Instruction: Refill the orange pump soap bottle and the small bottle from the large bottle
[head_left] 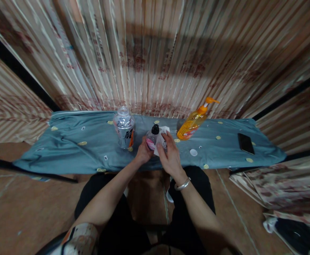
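Observation:
My left hand (143, 153) is wrapped round a small clear bottle (152, 138) with a black cap and a pink label, held upright at the near edge of the blue-grey cloth. My right hand (170, 156), a silver bangle on its wrist, presses a white cloth or tissue (164, 136) against the bottle's right side, fingers closed on it. Both hands meet over the middle of the cloth-covered table (72, 148).
A clear plastic jar (123, 128) with a domed lid stands just left of the hands. An orange pump bottle (193, 122) stands to the right. A white round cap (193, 152) and a black phone (245, 143) lie further right. Striped curtains hang behind.

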Available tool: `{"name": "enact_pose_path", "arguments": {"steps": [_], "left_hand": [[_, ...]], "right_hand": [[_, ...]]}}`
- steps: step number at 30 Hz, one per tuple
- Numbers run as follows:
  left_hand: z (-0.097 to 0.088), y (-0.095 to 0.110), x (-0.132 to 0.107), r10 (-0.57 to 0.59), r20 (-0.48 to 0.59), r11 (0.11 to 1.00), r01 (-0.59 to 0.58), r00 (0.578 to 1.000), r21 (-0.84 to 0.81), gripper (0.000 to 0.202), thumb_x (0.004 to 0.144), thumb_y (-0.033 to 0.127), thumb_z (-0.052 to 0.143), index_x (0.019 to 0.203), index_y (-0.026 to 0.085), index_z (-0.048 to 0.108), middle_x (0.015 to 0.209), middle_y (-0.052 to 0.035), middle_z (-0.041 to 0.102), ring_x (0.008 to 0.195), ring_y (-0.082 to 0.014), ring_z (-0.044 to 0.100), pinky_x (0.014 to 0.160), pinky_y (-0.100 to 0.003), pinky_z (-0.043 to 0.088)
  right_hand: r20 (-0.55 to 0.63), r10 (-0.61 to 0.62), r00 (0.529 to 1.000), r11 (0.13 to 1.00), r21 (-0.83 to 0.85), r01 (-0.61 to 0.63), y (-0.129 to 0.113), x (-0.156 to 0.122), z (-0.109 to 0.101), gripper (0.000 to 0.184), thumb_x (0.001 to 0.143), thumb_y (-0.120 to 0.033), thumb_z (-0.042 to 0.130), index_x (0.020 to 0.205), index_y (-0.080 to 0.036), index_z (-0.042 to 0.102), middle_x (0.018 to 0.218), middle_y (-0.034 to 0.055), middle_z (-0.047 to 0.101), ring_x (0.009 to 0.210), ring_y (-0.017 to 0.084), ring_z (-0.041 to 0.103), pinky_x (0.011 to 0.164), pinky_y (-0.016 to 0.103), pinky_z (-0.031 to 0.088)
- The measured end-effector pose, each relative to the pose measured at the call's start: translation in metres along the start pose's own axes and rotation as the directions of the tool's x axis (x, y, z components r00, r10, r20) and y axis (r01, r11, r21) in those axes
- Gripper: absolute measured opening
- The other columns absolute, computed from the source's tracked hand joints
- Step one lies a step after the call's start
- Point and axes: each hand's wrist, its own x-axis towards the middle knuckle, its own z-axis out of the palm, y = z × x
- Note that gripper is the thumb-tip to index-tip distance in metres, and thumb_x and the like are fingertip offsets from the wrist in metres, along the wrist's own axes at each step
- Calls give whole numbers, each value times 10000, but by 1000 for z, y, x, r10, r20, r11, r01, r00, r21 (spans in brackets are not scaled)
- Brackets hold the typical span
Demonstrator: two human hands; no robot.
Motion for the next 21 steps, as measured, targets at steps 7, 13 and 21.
{"name": "enact_pose_path", "arguments": {"steps": [7,13,21], "left_hand": [[7,-1,-3,125,35,991,-123,992,-51,846,714,268,847,1453,164,447,1397,-178,662,1291,-359,655,1158,-523,492],[7,-15,-8,142,55,989,-140,988,-45,720,839,247,748,1501,168,477,1511,-208,587,1429,-369,548,1209,-581,442],[8,-23,-2,110,9,992,-109,994,-56,448,985,384,721,1379,189,633,1394,-139,655,1217,-295,673,1013,-516,603]], "right_hand": [[-1,30,1000,999,-33,-30,10,-3,0,556,1095,-399,323,1538,-160,559,1658,199,506,1569,313,444,1280,593,365],[-43,17,999,997,-78,-21,26,11,-7,546,1089,-373,322,1513,-156,590,1576,210,591,1488,301,539,1252,573,402],[-86,25,996,988,-150,-38,-1,-27,21,622,1097,-390,366,1674,-160,358,1696,237,423,1589,356,382,1249,648,368]]}}
